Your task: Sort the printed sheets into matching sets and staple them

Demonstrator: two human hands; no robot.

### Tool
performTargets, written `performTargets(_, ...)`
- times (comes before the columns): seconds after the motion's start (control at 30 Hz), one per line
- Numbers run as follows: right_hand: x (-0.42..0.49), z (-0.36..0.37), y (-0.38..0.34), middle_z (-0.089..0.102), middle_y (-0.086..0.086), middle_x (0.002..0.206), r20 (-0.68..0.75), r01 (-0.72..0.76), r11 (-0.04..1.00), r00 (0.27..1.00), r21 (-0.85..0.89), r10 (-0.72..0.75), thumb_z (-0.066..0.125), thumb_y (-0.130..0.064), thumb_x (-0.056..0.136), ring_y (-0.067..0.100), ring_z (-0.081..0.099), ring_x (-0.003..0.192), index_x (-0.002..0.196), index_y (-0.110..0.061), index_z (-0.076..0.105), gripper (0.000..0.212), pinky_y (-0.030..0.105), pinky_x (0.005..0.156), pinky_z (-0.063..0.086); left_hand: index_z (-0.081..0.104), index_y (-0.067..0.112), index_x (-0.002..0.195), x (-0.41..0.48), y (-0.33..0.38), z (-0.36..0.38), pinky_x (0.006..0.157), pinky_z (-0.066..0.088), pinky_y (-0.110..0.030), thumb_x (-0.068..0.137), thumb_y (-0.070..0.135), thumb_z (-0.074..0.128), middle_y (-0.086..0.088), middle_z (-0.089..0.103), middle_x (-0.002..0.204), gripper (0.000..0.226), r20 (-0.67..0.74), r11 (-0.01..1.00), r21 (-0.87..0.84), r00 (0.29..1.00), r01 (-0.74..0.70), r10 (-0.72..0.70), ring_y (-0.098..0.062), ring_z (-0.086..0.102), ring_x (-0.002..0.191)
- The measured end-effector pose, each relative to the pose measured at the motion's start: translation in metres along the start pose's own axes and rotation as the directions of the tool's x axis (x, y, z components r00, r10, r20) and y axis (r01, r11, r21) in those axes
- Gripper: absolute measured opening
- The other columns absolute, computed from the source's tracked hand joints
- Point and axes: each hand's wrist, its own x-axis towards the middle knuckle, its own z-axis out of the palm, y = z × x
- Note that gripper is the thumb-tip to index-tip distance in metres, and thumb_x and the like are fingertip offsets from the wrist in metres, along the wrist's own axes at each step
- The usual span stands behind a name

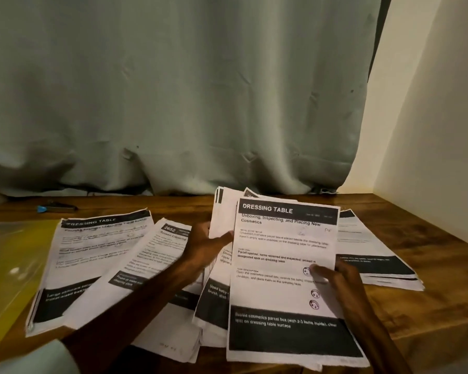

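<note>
A bundle of printed sheets [278, 247] is lifted in front of me, its top page headed "DRESSING TABLE". My right hand [335, 279] grips its right edge with the thumb on the page. My left hand [204, 245] holds the sheets behind at the bundle's left edge. On the wooden table [430, 306] lie three other piles: a left pile [92, 263] also headed "DRESSING TABLE", a middle pile [157, 255] marked "2652", and a right pile [373, 249] partly hidden by the bundle. A dark stapler [57, 207] with a blue end lies at the table's far left.
A yellow plastic folder [8, 263] lies at the table's left edge, partly under the left pile. A grey-green curtain [173, 103] hangs along the back of the table. A pale wall [430, 130] closes the right side.
</note>
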Motion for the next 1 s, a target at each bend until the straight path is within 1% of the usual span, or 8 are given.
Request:
performTargets(0.17,-0.006,0.004,-0.009,0.079,0.006,0.094,-0.093,0.068,0.985,0.992,-0.16,-0.083,0.08,-0.01,0.082,0.026,0.077,0.075,0.098,-0.02,0.074,0.019,0.046,0.067,0.064,0.07,0.018,0.114,0.005,-0.008,-0.004,0.088,0.06,-0.051,0.076,0.015,0.088,0.0,0.078,0.108,0.042,0.001,0.992,-0.128,1.0,0.013,-0.013,-0.021,0.076,0.098)
performTargets(0.27,-0.013,0.007,-0.014,0.078,-0.004,0.083,-0.124,0.118,0.981,0.983,-0.154,-0.138,0.079,-0.012,0.084,0.024,0.076,0.069,0.101,-0.02,0.073,0.02,0.031,0.052,0.06,0.067,0.016,0.118,0.006,-0.01,-0.004,0.089,0.059,-0.053,0.082,0.022,0.082,-0.002,0.078,0.11,0.039,0.017,0.989,-0.146,1.0,-0.01,0.013,-0.024,0.075,0.099)
performTargets(0.47,-0.023,0.005,-0.023,0.071,-0.025,0.102,-0.031,0.298,0.901,0.946,-0.315,-0.323,0.073,-0.011,0.086,-0.014,0.064,0.096,0.098,-0.033,0.075,0.025,0.008,0.071,0.053,0.066,0.016,0.118,0.007,-0.014,-0.004,0.082,0.062,-0.047,0.096,0.03,0.065,-0.002,0.078,0.105,0.026,-0.08,0.993,-0.087,0.994,-0.077,0.07,-0.02,0.077,0.091)
performTargets(0.6,-0.02,0.007,-0.019,0.076,-0.019,0.097,0.018,0.369,0.876,0.924,-0.31,-0.383,0.077,-0.012,0.079,-0.002,0.068,0.1,0.097,-0.024,0.078,0.022,0.011,0.078,0.055,0.066,0.013,0.11,0.007,-0.014,-0.004,0.064,0.06,-0.037,0.096,0.03,0.065,-0.01,0.078,0.095,0.023,-0.058,0.992,-0.118,0.997,-0.048,0.042,-0.024,0.077,0.079)
performTargets(0.7,-0.019,0.006,-0.019,0.076,-0.012,0.101,0.051,0.442,0.861,0.894,-0.251,-0.445,0.079,-0.006,0.074,0.007,0.071,0.101,0.106,-0.01,0.071,0.034,0.022,0.078,0.06,0.065,0.015,0.12,0.004,-0.011,-0.001,0.079,0.061,-0.052,0.094,0.028,0.067,-0.011,0.077,0.106,0.03,-0.013,0.98,-0.195,0.999,-0.038,0.036,-0.032,0.076,0.093)
performTargets(0.77,-0.017,0.006,-0.016,0.076,-0.015,0.103,-0.033,0.409,0.873,0.901,-0.265,-0.432,0.081,0.0,0.075,0.007,0.071,0.103,0.119,-0.016,0.06,0.051,0.027,0.078,0.061,0.062,0.013,0.125,0.001,-0.011,0.002,0.084,0.059,-0.06,0.091,0.031,0.065,-0.013,0.076,0.109,0.038,0.018,0.973,-0.231,0.999,-0.022,0.027,-0.036,0.075,0.097)
performTargets(0.83,-0.016,0.008,-0.017,0.076,-0.02,0.093,-0.129,0.352,0.902,0.911,-0.252,-0.391,0.081,-0.008,0.078,0.006,0.074,0.095,0.127,-0.028,0.053,0.059,0.026,0.073,0.061,0.062,0.014,0.125,-0.003,-0.009,0.004,0.08,0.061,-0.055,0.095,0.029,0.061,-0.01,0.077,0.109,0.033,0.03,0.974,-0.223,0.999,-0.034,0.041,-0.033,0.075,0.096)
performTargets(1.0,-0.013,0.005,-0.02,0.074,-0.013,0.089,-0.221,0.325,0.944,0.917,-0.066,-0.331,0.079,-0.001,0.081,0.001,0.074,0.077,0.125,-0.027,0.051,0.059,0.016,0.054,0.055,0.062,0.02,0.125,-0.005,-0.007,0.006,0.077,0.064,-0.048,0.094,0.027,0.061,-0.005,0.077,0.112,0.032,0.063,0.968,-0.247,0.996,-0.039,0.057,-0.029,0.075,0.098)
